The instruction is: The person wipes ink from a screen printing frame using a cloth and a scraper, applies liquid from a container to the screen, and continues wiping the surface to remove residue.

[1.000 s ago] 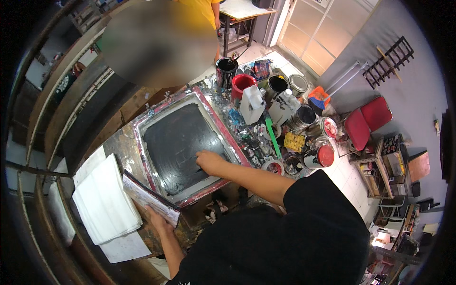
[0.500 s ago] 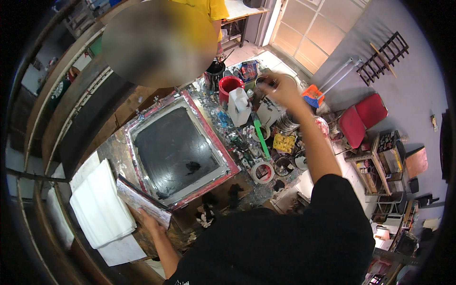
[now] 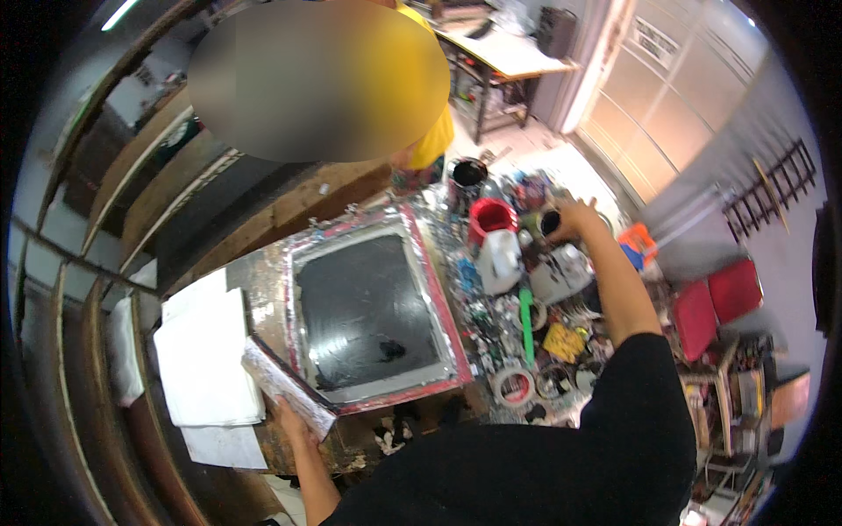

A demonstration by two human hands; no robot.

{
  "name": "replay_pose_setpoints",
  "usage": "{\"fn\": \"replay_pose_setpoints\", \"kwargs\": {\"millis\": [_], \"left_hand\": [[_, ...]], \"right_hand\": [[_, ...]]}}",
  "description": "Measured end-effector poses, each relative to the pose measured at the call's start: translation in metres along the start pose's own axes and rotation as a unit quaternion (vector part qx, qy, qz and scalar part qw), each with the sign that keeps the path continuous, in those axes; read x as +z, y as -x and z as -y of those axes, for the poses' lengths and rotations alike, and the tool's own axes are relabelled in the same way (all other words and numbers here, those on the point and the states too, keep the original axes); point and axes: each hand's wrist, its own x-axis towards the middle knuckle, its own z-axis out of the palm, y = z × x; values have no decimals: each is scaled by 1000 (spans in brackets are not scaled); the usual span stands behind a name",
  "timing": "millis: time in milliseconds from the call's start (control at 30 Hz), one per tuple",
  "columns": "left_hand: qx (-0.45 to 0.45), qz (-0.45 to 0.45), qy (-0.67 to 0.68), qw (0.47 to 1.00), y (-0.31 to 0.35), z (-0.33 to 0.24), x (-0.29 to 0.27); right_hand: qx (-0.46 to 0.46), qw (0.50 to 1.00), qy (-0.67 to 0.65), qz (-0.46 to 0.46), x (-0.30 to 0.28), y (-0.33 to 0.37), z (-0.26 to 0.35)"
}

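My left hand (image 3: 296,426) is wrapped round a squeegee (image 3: 285,381) with a paint-stained wooden handle, near the front left corner of a printing screen. The screen (image 3: 360,307) lies on the table in a red-edged frame, its dark mesh smeared with wet-looking black ink and one darker blot near the front. My right arm reaches across the cluttered right side. There my right hand (image 3: 576,219) grips a small tub (image 3: 550,223), its dark round opening facing left. A grey-white plastic jug (image 3: 561,273) stands just in front of it.
White sheets (image 3: 206,351) are stacked at the left. Right of the screen crowd a red bucket (image 3: 493,217), a black-stained can (image 3: 467,175), a cut white jug (image 3: 501,261), a green strip (image 3: 527,324), a tape roll (image 3: 513,387) and a yellow sponge (image 3: 564,342). Someone in yellow (image 3: 430,145) stands beyond.
The whole view has shifted, so the table sits lower and farther right. My right hand, blurred before, now shows clearly with the tub. The squeegee stays in my left hand.
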Motion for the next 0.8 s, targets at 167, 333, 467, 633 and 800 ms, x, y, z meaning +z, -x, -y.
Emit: {"fn": "replay_pose_setpoints", "kwargs": {"millis": [167,333,467,633,800], "left_hand": [[-37,-28,-22,999,-3,4,-7],[-26,-38,-5,999,-5,10,-15],[-67,-65,-79,993,18,-20,10],[-32,-50,-22,998,8,-4,-5],[-24,-44,-39,998,0,1,-15]], "right_hand": [[19,999,32,5,-18,7,27],[40,998,10,43,-24,6,39],[33,999,5,42,-34,21,42],[55,998,-24,-1,-36,28,49],[86,991,-99,-8,-32,30,50]]}}
